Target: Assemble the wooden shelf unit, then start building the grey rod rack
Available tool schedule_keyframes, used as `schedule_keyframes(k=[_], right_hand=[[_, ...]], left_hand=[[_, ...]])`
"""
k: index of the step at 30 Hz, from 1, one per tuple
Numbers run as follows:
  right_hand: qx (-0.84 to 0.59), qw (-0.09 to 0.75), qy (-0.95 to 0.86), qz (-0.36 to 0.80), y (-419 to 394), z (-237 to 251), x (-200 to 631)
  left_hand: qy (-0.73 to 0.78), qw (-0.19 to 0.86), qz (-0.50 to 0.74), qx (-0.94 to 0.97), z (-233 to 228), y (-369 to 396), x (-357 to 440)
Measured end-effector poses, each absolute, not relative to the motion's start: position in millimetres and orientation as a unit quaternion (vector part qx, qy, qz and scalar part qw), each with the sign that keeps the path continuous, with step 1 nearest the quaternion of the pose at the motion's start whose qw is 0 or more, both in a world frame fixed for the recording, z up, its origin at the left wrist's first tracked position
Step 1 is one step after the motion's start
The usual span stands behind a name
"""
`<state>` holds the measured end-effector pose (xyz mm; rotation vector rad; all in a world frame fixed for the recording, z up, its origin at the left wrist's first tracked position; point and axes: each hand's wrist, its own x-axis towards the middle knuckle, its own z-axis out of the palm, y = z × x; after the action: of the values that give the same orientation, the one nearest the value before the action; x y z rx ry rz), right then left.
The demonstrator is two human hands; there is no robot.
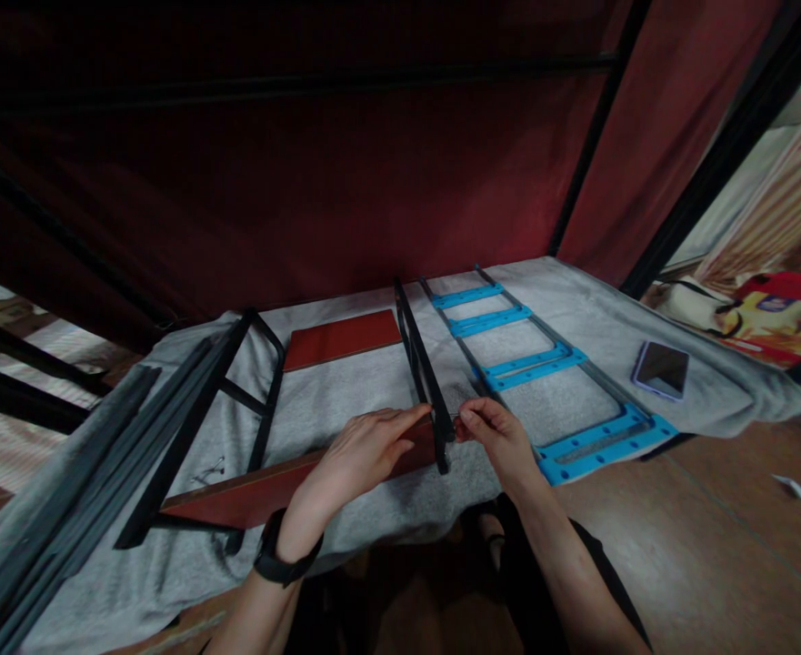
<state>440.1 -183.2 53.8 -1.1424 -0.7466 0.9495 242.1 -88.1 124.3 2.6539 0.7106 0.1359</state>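
Note:
My left hand, with a black watch on its wrist, rests over the near red-brown board. Its thumb lies against the board's face and the index finger stretches to the black metal frame. The other fingers are partly hidden. Just right of that frame, my right hand pinches a thin, small piece at the frame's near end; its kind is too small to tell. The near board stands on edge between this frame and a second black frame on the left.
Another red-brown board lies further back on the grey cloth. Blue-and-grey ladder-like racks lie to the right, with a phone beyond. Dark grey bars are at the left. Small metal pieces lie near the left frame.

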Motion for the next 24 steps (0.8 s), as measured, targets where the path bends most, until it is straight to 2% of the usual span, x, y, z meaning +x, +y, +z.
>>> schedule_keyframes(k=[12, 24], right_hand=[[-0.55, 0.613, -0.407, 0.395, -177.0, 59.9, 440.7], [-0.583, 0.611, -0.428, 0.322, -176.1, 61.7, 432.6]], left_hand=[[0.25, 0.185, 0.059, 0.949, 120.7, -90.1, 239.2], [0.254, 0.174, 0.065, 0.949, 117.4, -89.2, 236.2]])
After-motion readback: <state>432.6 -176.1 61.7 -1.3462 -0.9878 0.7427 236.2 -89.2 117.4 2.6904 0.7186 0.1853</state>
